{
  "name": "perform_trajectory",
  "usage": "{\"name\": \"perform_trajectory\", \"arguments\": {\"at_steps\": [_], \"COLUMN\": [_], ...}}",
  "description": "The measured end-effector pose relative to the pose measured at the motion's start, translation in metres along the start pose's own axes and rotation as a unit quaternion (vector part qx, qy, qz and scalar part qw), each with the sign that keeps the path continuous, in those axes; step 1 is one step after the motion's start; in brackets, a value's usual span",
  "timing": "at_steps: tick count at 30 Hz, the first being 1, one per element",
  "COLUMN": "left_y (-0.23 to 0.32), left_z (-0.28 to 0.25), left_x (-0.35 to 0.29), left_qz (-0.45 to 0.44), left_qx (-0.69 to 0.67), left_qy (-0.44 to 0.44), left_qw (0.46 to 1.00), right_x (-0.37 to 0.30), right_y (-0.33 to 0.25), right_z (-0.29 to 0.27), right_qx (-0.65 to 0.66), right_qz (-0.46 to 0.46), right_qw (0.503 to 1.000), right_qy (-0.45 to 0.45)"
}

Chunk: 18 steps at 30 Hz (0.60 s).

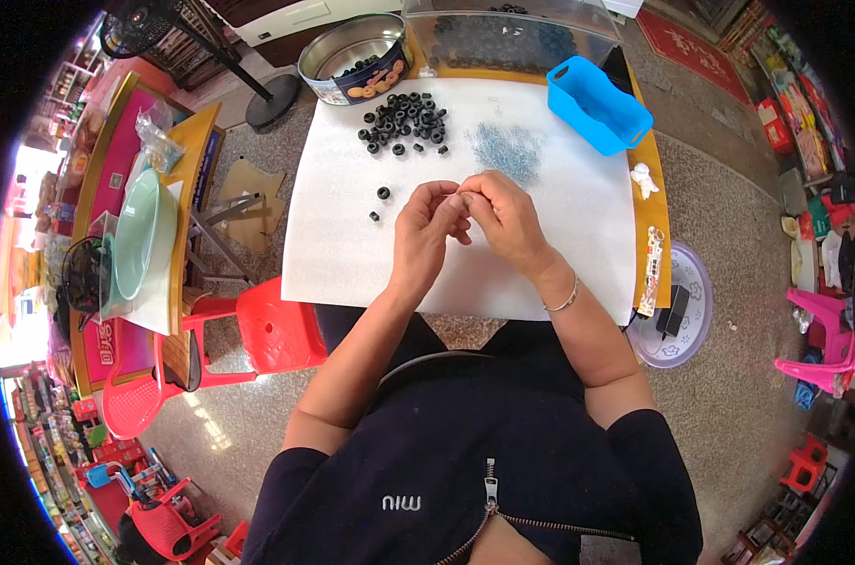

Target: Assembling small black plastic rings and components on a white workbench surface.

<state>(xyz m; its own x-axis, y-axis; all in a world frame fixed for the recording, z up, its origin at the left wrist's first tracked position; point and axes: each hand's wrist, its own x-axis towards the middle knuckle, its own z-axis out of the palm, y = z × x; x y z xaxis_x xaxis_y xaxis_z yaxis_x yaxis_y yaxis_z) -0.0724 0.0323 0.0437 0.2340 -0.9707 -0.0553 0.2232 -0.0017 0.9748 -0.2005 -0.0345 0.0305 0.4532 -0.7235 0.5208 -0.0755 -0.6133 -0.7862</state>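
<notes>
My left hand [427,231] and my right hand [510,218] meet over the white sheet [559,254] on the table. Their fingertips are pinched together, and whatever is between them is too small or hidden to make out. Just left of my left hand lie a black ring-shaped part [383,193] and a smaller black piece [375,217]. Farther back is a pile of black ring-shaped parts [404,122]. A spread of tiny pale-blue, see-through pieces [506,153] lies beyond my right hand.
At the table's back stand a round tin [362,85] with black parts inside and a see-through box [512,47]. A blue basket [597,105] sits at the back right. Left are a red stool [275,325] and a side table with a green basin [147,235].
</notes>
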Motion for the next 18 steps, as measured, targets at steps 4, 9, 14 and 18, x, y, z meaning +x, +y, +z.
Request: {"name": "perform_trajectory", "arguments": {"at_steps": [4, 9, 14, 18], "left_y": [-0.0007, 0.0018, 0.0017, 0.0036], "left_z": [-0.0026, -0.0051, -0.0065, -0.0091], "left_x": [0.0006, -0.0024, -0.0012, -0.0004], "left_qz": [-0.021, -0.040, -0.085, -0.141], "left_qx": [0.023, 0.104, 0.073, -0.060], "left_qy": [0.031, 0.051, 0.029, 0.003], "left_qw": [0.999, 0.992, 0.993, 0.988], "right_x": [0.0000, 0.0012, 0.0004, 0.0002], "right_y": [0.0012, -0.0022, -0.0003, -0.0010], "right_z": [-0.0010, 0.0004, 0.0015, 0.0004], "right_qx": [-0.016, -0.008, -0.013, 0.005], "right_qz": [-0.008, -0.020, -0.038, -0.039], "right_qw": [1.000, 1.000, 0.999, 0.999], "right_qy": [-0.007, -0.004, -0.007, -0.016]}}
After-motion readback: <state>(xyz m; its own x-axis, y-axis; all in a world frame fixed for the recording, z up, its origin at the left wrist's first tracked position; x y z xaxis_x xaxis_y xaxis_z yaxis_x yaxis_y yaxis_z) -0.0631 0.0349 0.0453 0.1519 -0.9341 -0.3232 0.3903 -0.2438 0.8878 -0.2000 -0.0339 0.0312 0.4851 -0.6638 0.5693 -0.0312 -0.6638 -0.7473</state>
